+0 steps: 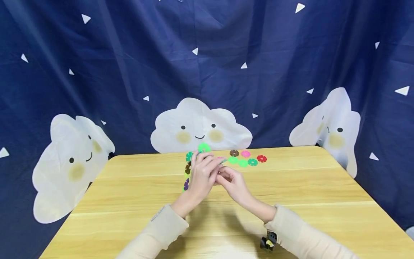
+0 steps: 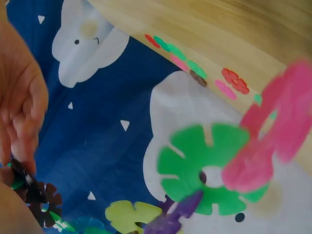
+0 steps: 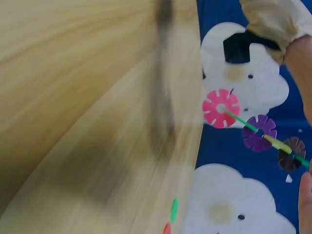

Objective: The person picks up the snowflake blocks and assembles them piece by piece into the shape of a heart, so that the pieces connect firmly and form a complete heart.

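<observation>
A chain of slotted plastic flower discs is held up over the table between both hands. My left hand (image 1: 202,174) holds it, fingers reaching forward across it. The right hand (image 1: 234,183) pinches at the chain's near end, thumb and forefinger meeting close to the left fingers. In the left wrist view a black disc (image 2: 30,183) sits at these fingertips. From there the chain runs through a yellow disc (image 2: 131,214) and a purple disc (image 2: 168,219) to a large green disc (image 2: 195,170) and pink discs (image 2: 292,112). The head view hides much of it behind the left hand.
Loose discs lie near the far edge of the wooden table (image 1: 307,194): a brown disc (image 1: 234,153), a pink disc (image 1: 245,154), a red disc (image 1: 262,158) and several green ones. Behind hangs a dark blue curtain (image 1: 275,90) with white clouds.
</observation>
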`<state>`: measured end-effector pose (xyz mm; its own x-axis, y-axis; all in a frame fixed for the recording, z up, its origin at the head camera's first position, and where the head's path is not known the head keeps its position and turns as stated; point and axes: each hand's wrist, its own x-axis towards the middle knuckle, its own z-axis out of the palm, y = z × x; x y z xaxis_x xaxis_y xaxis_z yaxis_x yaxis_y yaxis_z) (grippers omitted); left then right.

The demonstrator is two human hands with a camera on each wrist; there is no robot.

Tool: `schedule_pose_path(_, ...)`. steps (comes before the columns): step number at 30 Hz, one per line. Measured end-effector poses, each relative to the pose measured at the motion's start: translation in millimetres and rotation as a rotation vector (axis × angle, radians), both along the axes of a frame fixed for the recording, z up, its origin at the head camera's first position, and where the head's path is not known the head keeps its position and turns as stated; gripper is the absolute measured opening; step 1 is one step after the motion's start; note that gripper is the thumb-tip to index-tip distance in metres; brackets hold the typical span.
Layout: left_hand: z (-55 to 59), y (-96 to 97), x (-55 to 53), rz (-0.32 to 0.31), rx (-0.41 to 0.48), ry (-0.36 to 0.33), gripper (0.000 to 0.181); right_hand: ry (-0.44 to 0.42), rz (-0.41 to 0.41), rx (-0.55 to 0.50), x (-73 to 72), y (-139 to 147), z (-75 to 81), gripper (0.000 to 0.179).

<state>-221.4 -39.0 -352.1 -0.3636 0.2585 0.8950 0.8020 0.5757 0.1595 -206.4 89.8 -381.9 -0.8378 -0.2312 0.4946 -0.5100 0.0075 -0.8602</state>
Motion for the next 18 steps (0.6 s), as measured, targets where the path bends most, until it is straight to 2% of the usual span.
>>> schedule_pose_path(3,3.0,-6.0,-3.9,-0.007,0.025,0.007,0.015,0.001,0.046,0.048,-8.9,11.5,-5.5,0.017)
schedule_pose_path(6,7.1,-12.7,-6.7,-0.013,0.046,0.007,0.015,-0.043,-0.021,0.149,-24.0,26.7,-12.3,0.020)
schedule_pose_path(9,8.9,-18.5,-8.9,-0.010,0.061,0.006,0.014,-0.133,-0.106,0.280,-41.4,42.7,-18.8,0.022)
schedule_pose_path(11,9.4,-21.7,-9.2,-0.008,0.068,-0.002,0.014,-0.185,-0.131,0.376,-52.1,50.4,-23.2,0.023)
schedule_pose_path(14,9.1,-25.3,-9.8,-0.018,0.074,-0.015,0.013,-0.212,-0.102,0.542,-64.7,55.4,-31.2,0.026)
schedule_pose_path(18,7.9,-27.8,-9.3,-0.027,0.079,-0.034,0.013,-0.182,-0.016,0.695,-75.6,49.4,-41.7,0.028)
